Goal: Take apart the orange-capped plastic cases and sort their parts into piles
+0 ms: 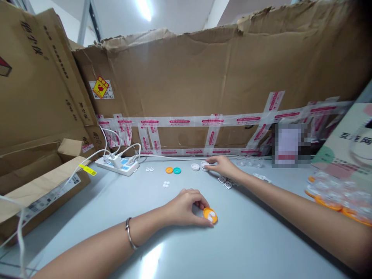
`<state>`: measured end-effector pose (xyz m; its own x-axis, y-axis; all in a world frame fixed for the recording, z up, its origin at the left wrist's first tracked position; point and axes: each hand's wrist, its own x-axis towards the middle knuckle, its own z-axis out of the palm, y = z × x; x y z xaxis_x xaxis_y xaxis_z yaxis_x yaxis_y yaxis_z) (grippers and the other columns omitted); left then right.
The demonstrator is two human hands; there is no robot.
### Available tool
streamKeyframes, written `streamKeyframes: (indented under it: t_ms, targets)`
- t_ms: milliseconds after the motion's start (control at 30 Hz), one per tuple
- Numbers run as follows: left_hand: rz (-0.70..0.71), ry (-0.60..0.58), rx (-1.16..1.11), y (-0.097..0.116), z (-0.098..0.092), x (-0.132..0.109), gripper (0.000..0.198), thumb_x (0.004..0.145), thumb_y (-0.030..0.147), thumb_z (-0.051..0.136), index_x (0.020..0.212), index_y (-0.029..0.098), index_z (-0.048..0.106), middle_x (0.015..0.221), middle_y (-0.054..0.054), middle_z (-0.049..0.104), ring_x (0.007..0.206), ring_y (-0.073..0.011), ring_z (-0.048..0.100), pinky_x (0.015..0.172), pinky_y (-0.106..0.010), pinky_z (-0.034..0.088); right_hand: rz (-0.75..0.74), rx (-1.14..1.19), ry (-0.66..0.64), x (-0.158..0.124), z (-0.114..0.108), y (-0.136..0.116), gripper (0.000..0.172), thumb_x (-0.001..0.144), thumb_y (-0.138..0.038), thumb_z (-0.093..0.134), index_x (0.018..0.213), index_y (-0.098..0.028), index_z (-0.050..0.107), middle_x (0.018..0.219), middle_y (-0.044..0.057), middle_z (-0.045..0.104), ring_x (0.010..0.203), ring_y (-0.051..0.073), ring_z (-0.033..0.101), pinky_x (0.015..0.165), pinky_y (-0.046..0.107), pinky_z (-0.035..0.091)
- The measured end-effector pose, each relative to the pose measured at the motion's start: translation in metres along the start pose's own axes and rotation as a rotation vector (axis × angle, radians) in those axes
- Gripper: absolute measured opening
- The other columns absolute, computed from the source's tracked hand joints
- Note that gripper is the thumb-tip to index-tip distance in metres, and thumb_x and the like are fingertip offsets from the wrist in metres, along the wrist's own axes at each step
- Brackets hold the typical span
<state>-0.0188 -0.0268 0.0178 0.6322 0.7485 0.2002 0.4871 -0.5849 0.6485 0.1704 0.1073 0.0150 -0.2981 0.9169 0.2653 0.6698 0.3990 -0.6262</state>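
Note:
My left hand point(188, 209) pinches a round orange dish-like piece point(214, 221) at its left edge, tilted above the table. White shapes show inside its rim. Farther back, my right hand point(222, 166) has its thumb and fingertips on a white round piece point(204, 164), partly covered by the fingers. Just left of that lies a similar white round piece point(195, 167). An orange ring point(169, 170) and a teal ring point(177, 170) sit side by side. Small white discs point(166, 184) lie in front of them, and more small clear-white pieces point(149, 169) to the left.
A white power strip point(128, 167) with plugs and cables stands back left, beside an open cardboard box point(43, 193). Flat white cut-out pieces point(226, 182) lie under my right wrist. Clear domes and orange parts point(340, 193) are heaped at right. Tall cardboard point(186, 85) walls off the back.

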Motion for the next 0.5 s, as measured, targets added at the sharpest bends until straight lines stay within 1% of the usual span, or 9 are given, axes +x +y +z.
streamKeyframes:
  t_ms: [67,133,200,267,333,400,433,500]
  targets:
    - [-0.008,-0.002,0.004,0.001,0.000,0.000,0.032,0.060,0.036,0.074,0.083,0.016,0.064,0.078,-0.001,0.061,0.074,-0.0125,0.056,0.074,-0.022,0.040,0.003,0.010,-0.002,-0.001,-0.003,-0.001,0.034,0.066,-0.034,0.064,0.093,-0.013,0.067,0.096,0.010,0.069,0.091,0.025,0.063,0.082,0.033,0.046]
    - [-0.017,-0.005,0.011,0.002,-0.001,0.000,0.032,0.060,0.036,0.074,0.083,0.016,0.064,0.079,-0.001,0.061,0.075,-0.0128,0.056,0.075,-0.023,0.040,0.002,0.022,0.014,-0.005,-0.008,-0.004,0.038,0.068,-0.037,0.062,0.098,-0.013,0.065,0.103,0.011,0.066,0.098,0.026,0.060,0.087,0.036,0.043]
    - [-0.022,-0.010,0.015,0.002,-0.001,0.001,0.032,0.060,0.036,0.074,0.083,0.016,0.064,0.078,-0.001,0.061,0.076,-0.0130,0.055,0.076,-0.023,0.039,-0.006,0.038,0.036,-0.017,-0.012,-0.011,0.040,0.073,-0.040,0.057,0.103,-0.015,0.063,0.110,0.011,0.063,0.104,0.025,0.056,0.090,0.037,0.040]
    - [-0.023,-0.010,0.013,0.001,-0.001,0.001,0.034,0.059,0.037,0.075,0.083,0.016,0.064,0.078,0.000,0.061,0.076,-0.0130,0.055,0.076,-0.024,0.039,-0.024,0.078,0.025,-0.036,-0.016,-0.020,0.037,0.077,-0.042,0.052,0.103,-0.016,0.061,0.108,0.009,0.064,0.101,0.022,0.057,0.087,0.035,0.042]
    - [-0.018,-0.003,0.006,0.000,0.000,0.001,0.036,0.058,0.039,0.075,0.083,0.016,0.064,0.078,-0.001,0.061,0.075,-0.0129,0.055,0.074,-0.023,0.039,-0.054,0.149,-0.054,-0.061,-0.017,-0.029,0.034,0.078,-0.042,0.051,0.097,-0.016,0.062,0.099,0.007,0.066,0.090,0.019,0.060,0.080,0.032,0.045]
    - [-0.008,0.004,0.002,-0.002,0.001,0.002,0.038,0.057,0.040,0.076,0.083,0.016,0.064,0.078,-0.001,0.061,0.074,-0.0130,0.055,0.072,-0.023,0.039,-0.103,0.200,-0.193,-0.087,-0.017,-0.037,0.030,0.074,-0.042,0.057,0.091,-0.017,0.060,0.090,0.006,0.064,0.081,0.018,0.058,0.073,0.031,0.046]
    - [-0.001,0.004,0.003,-0.003,0.001,0.002,0.038,0.057,0.040,0.076,0.084,0.015,0.064,0.078,-0.001,0.060,0.074,-0.0131,0.055,0.072,-0.022,0.039,-0.143,0.206,-0.257,-0.099,-0.017,-0.039,0.030,0.071,-0.041,0.061,0.089,-0.017,0.059,0.087,0.005,0.062,0.079,0.017,0.057,0.072,0.030,0.046]
    - [0.015,-0.011,0.004,-0.004,0.000,0.003,0.038,0.059,0.038,0.075,0.088,0.015,0.065,0.079,-0.002,0.061,0.076,-0.0135,0.055,0.072,-0.022,0.040,-0.212,0.194,-0.337,-0.115,-0.016,-0.042,0.035,0.065,-0.040,0.067,0.090,-0.019,0.057,0.086,0.003,0.058,0.081,0.017,0.054,0.073,0.029,0.045]
